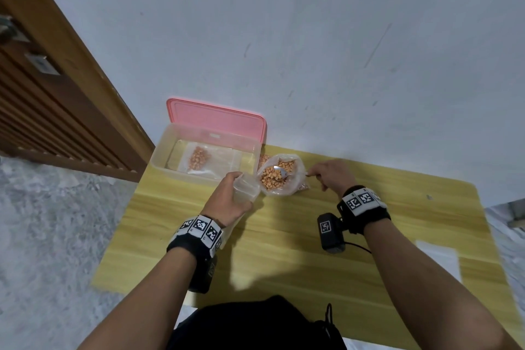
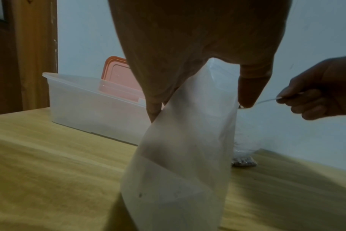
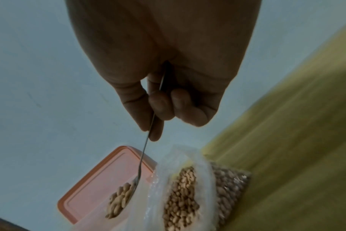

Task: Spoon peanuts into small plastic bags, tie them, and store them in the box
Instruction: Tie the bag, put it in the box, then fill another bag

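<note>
My left hand (image 1: 230,198) grips the mouth of a small empty plastic bag (image 1: 246,185), which hangs down to the table (image 2: 180,156) just left of the big peanut bag. My right hand (image 1: 331,176) pinches the handle of a metal spoon (image 3: 146,148). Its bowl, heaped with peanuts (image 3: 118,200), is over the large open bag of peanuts (image 1: 279,175). The clear storage box (image 1: 162,156) stands at the table's back left with a filled peanut bag (image 1: 199,158) lying inside. Its pink lid (image 1: 216,119) leans upright against the wall.
The yellow wooden table (image 1: 298,250) meets a pale wall at the back. A second pack of darker peanuts (image 3: 229,186) lies under the big bag. A white sheet (image 1: 439,257) lies at the table's right edge. A brown door (image 1: 51,99) stands to the left.
</note>
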`<move>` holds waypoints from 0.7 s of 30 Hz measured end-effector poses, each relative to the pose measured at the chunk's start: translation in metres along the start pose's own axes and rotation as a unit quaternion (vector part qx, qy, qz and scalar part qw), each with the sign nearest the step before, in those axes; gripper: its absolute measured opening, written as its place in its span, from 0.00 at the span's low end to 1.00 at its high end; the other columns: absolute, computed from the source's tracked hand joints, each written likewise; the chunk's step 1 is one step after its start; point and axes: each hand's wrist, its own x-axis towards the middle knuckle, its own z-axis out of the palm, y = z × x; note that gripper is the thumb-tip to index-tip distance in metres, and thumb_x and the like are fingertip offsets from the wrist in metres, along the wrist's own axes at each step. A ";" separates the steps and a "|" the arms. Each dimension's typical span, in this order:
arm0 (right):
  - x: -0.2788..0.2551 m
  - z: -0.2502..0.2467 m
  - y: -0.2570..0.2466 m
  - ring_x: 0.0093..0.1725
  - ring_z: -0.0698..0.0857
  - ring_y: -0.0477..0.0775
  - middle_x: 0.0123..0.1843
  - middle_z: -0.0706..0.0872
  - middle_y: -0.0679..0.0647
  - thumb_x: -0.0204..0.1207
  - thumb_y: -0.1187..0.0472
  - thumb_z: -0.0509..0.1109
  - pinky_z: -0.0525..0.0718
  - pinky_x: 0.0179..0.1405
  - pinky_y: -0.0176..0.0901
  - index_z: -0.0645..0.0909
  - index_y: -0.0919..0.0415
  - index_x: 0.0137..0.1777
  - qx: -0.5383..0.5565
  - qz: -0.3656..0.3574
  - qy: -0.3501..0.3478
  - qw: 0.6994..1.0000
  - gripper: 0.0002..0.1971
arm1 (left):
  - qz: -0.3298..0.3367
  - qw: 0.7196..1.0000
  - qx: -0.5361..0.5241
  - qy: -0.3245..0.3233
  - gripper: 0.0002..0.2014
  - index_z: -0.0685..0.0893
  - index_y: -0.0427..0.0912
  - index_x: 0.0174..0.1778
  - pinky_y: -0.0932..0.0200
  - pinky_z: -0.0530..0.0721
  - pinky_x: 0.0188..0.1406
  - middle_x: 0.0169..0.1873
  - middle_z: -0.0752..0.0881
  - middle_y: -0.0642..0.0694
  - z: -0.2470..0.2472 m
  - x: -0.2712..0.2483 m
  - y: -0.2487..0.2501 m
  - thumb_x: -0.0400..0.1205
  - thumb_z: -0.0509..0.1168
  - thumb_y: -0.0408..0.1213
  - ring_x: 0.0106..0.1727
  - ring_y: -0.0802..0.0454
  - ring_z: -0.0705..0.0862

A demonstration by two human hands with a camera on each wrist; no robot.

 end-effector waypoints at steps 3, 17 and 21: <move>-0.005 -0.005 -0.016 0.21 0.74 0.53 0.15 0.74 0.43 0.73 0.67 0.70 0.75 0.28 0.42 0.88 0.62 0.31 0.026 -0.022 -0.013 0.999 0.10 | -0.004 1.000 0.005 -0.006 0.40 0.64 0.42 0.77 0.75 0.77 0.38 0.64 0.78 0.45 0.000 0.001 0.000 0.72 0.76 0.29 0.60 0.49 0.79; -0.024 0.046 -0.046 0.34 0.82 0.37 0.38 0.90 0.48 0.76 0.62 0.69 0.76 0.34 0.27 0.91 0.62 0.41 -0.130 -0.213 -0.081 0.965 0.09 | -0.011 1.000 -0.007 0.001 0.39 0.65 0.43 0.78 0.63 0.73 0.54 0.64 0.76 0.49 0.003 0.001 0.003 0.72 0.75 0.31 0.62 0.50 0.77; -0.020 0.035 -0.046 0.29 0.80 0.38 0.32 0.89 0.50 0.75 0.62 0.69 0.76 0.30 0.32 0.91 0.62 0.39 -0.074 -0.184 -0.029 0.980 0.09 | -0.022 0.999 -0.023 0.016 0.36 0.67 0.45 0.74 0.69 0.76 0.44 0.61 0.81 0.45 -0.004 -0.001 -0.004 0.72 0.75 0.30 0.55 0.52 0.82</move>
